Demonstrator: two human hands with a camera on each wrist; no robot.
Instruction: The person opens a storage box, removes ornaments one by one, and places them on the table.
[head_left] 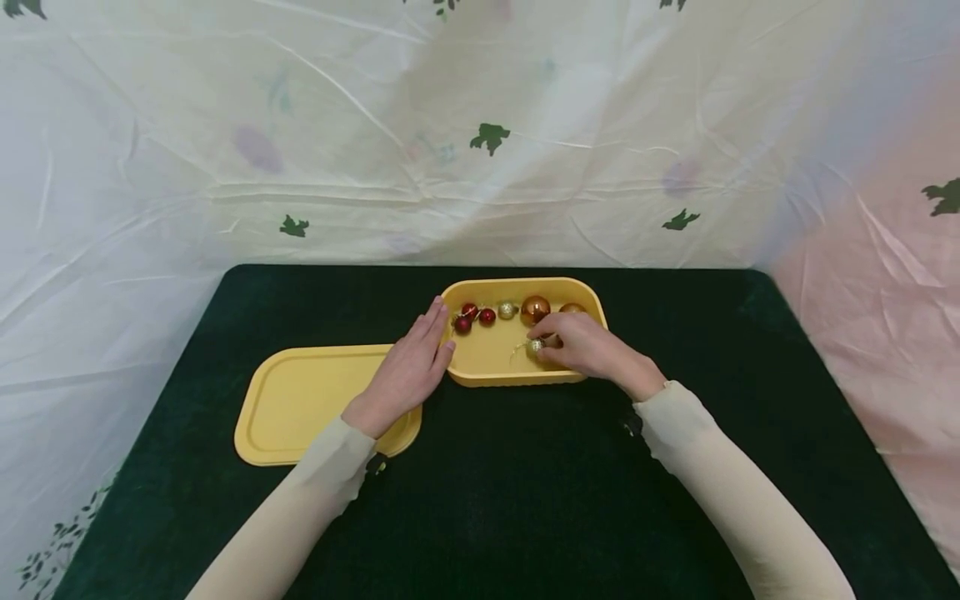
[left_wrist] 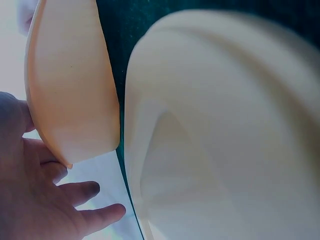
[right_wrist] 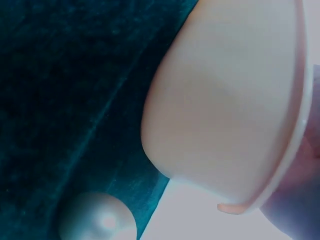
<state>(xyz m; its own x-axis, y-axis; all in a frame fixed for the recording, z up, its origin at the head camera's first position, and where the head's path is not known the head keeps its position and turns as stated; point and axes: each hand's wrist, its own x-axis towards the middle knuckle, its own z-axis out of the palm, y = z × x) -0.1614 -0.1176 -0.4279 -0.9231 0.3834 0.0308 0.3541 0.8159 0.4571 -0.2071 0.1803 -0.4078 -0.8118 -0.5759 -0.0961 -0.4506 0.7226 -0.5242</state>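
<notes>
Pinching a gold bauble (head_left: 535,347) with the right hand (head_left: 587,342), left hand (head_left: 411,365) straight-fingered against the yellow box (head_left: 510,380).

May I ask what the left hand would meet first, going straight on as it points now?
Most likely the yellow box: the left hand touches its left end, though the exact line is unclear.

Box (head_left: 517,380) toward rear of table (head_left: 510,483), lid (head_left: 307,404) left and nearer.
Baubles (head_left: 536,311) in box, most along far side; one in right hand (head_left: 588,343). Left hand (head_left: 408,362) against box's left end, wrist above lid. Sheet (head_left: 360,150) behind table.
</notes>
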